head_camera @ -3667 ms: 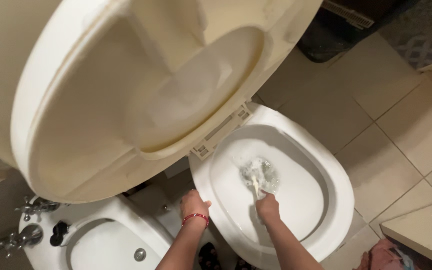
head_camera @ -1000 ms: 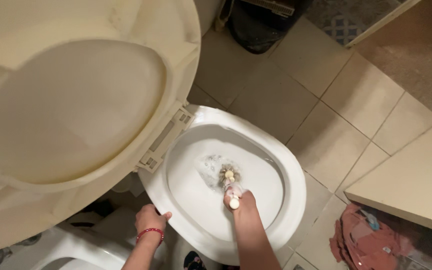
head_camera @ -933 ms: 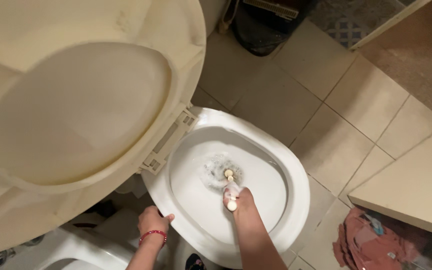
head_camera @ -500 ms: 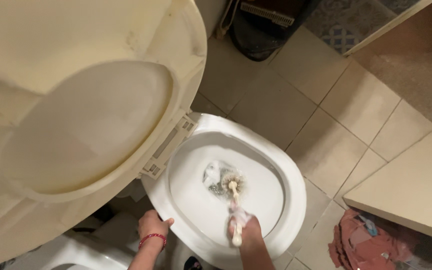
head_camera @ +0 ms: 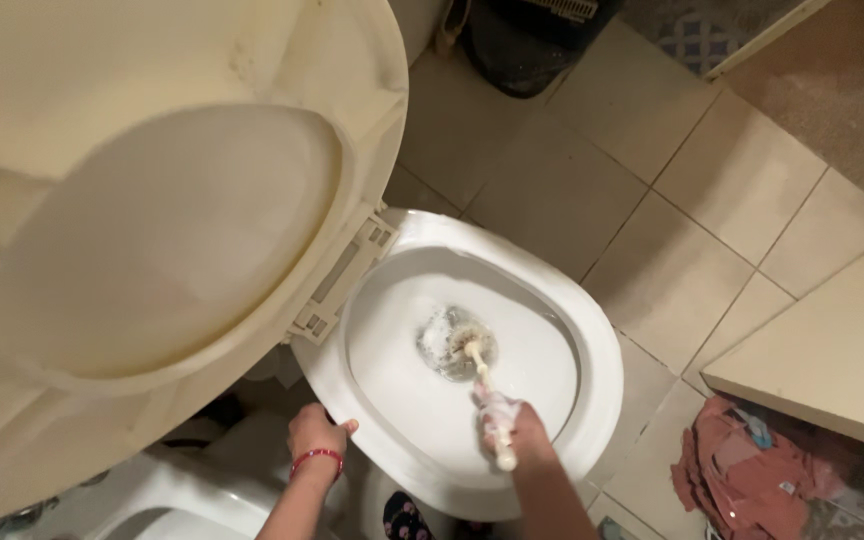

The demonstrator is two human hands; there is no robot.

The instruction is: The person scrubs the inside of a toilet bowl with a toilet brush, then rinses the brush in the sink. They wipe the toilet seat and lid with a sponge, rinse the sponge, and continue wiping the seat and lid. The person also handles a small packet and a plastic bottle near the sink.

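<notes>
Right hand (head_camera: 517,428) gripped the brush (head_camera: 479,362), fingers wrapped tight — bristles at the bowl (head_camera: 592,400) drain, twelve o'clock of it. Left hand (head_camera: 317,432) pinched the rim. Best to scrub slowly — less splashing.

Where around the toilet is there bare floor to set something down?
Bare tiles lie between the toilet bowl, the dark bin and the beige ledge. Crowded: red cloth heap under the ledge; bidet hard by the left hand.
</notes>
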